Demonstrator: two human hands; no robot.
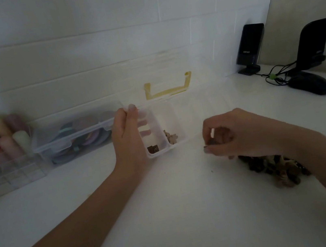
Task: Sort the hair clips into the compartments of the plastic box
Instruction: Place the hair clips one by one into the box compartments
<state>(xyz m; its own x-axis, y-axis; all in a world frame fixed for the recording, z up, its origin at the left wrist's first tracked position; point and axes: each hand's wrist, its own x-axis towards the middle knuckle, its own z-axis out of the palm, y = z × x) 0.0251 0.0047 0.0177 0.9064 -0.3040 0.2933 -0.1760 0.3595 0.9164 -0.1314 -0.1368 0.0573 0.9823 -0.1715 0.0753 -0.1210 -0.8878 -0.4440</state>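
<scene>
Only thing you can actually read is the small white brand lettering on the front of the left black speaker near the table's far right corner, looks like "EDIFIER" but it's blurry. The other speaker has a mark you can't read.

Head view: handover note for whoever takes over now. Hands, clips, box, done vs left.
Left hand: grips the left wall of the plastic box, steadying it; lid open against the wall.
Right hand: pinches one small dark clip just right of the box, above the table.
Done: dark brown clips lie in the near-left compartment, lighter tan clips in the one beside it.
Left: drop the held clip, probably with the dark ones, then sort the unsorted pile under the right wrist.
</scene>
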